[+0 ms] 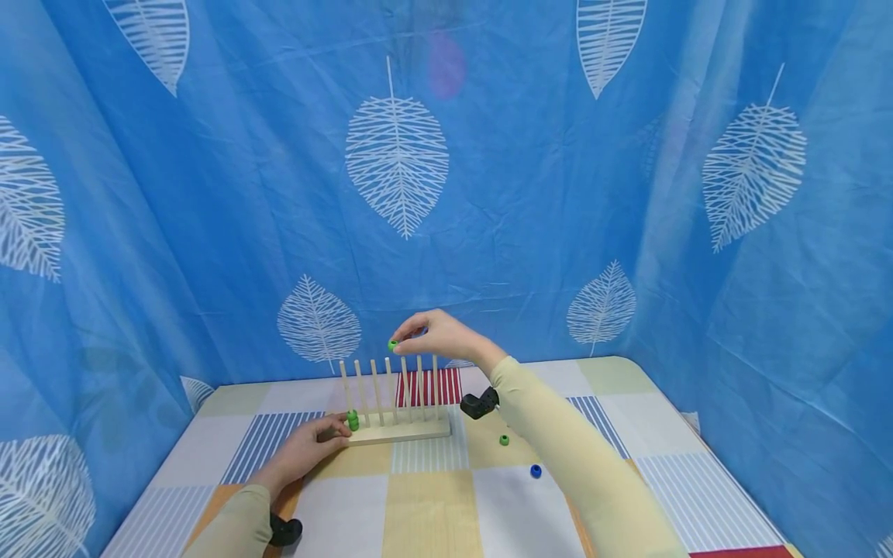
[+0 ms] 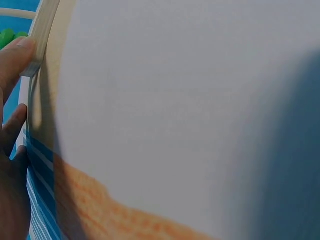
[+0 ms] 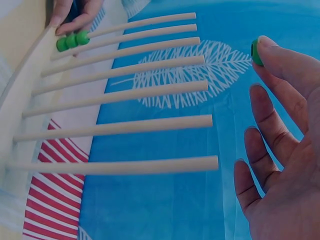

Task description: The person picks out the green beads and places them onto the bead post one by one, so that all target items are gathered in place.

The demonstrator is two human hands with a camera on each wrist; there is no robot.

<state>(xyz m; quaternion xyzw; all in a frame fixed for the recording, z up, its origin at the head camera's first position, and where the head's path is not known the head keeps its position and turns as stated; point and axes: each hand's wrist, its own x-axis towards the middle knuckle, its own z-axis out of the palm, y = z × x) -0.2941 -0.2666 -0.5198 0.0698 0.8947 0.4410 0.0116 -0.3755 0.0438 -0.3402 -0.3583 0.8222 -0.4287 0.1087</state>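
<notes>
My right hand [image 1: 441,335] pinches a green bead [image 1: 393,345] between thumb and index finger, up above the pegs. In the right wrist view its other fingers are spread, and the held bead [image 3: 256,53] is level with the peg tips. A wooden peg rack [image 1: 405,432] stands upright on the table, with several pegs in a row. Three green beads [image 3: 73,41] are stacked low on the peg at its left end. There my left hand [image 1: 305,448] grips the end of the base; in the left wrist view its thumb [image 2: 19,56] lies against the wood.
Right of the rack a loose green bead [image 1: 504,440] lies on the patchwork tablecloth [image 1: 429,504]. A blue bead [image 1: 536,471] sits nearer, beside my right forearm. Behind the table hangs a blue curtain [image 1: 502,256] with white leaves.
</notes>
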